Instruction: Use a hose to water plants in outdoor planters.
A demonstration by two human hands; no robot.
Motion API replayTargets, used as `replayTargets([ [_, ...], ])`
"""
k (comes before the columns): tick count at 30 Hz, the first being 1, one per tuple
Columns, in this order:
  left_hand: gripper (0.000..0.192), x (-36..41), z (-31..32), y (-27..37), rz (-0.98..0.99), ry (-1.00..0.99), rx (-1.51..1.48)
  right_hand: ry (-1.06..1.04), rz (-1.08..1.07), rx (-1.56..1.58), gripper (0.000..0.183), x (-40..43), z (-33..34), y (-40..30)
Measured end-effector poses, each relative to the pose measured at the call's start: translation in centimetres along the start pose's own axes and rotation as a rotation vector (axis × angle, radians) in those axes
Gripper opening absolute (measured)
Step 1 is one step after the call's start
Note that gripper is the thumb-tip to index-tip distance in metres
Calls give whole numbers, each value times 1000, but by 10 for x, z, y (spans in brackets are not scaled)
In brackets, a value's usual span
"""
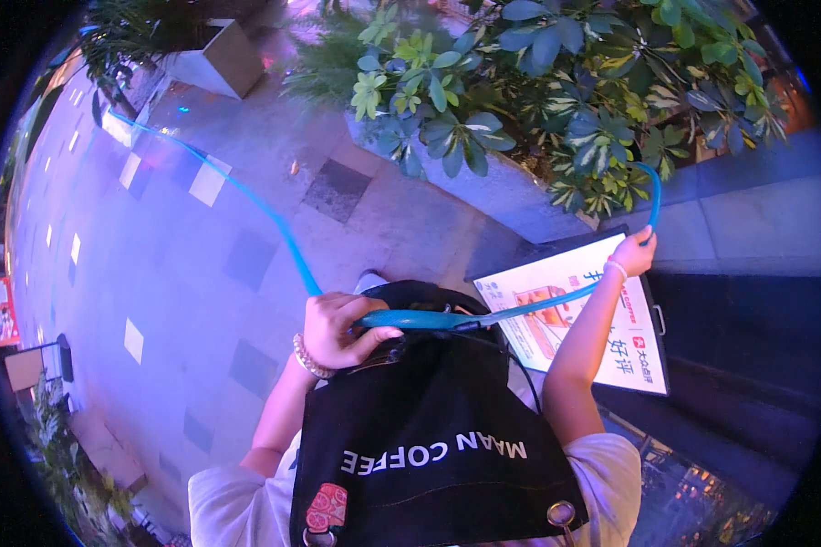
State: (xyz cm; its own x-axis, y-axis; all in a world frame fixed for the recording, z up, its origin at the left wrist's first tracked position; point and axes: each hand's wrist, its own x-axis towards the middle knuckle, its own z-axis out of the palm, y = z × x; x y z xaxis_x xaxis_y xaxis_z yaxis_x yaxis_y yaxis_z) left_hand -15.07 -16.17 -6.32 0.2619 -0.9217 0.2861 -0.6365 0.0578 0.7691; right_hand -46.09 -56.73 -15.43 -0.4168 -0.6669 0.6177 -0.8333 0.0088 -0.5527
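Observation:
A teal garden hose (417, 318) crosses in front of my body. My left hand (347, 329) is closed around it near my waist, with the thumb lying along the hose. To the left of this hand the hose runs off over the paving toward the far left. My right hand (636, 251) grips another stretch of it at the edge of the planter, and from there the hose curves up into the leaves of a variegated shrub (598, 140). The hose end is hidden among that foliage. I wear a black apron (438, 424) with white lettering.
A sign board (629, 355) with a printed poster stands under my right forearm. The shrub grows in a long grey planter (513, 191). A square planter (219, 61) stands at the upper left, and more plants (75, 465) line the lower left. Tiled paving (171, 273) stretches to the left.

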Motion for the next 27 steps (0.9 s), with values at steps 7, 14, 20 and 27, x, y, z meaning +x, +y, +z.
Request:
replayTargets([
  [7,27,3,-3,-5,43,11,1,32,55,7,38,-3,1,2],
  [14,31,8,-3,-13,-1,3,27,13,98,-26,39,-1,-6,7],
  [20,30,11,-1,-14,-8,-12,11,29,107,2,38,-1,-9,8],
  [27,30,13,-1,-14,7,-34,22,57,69,1,37,3,-11,9],
])
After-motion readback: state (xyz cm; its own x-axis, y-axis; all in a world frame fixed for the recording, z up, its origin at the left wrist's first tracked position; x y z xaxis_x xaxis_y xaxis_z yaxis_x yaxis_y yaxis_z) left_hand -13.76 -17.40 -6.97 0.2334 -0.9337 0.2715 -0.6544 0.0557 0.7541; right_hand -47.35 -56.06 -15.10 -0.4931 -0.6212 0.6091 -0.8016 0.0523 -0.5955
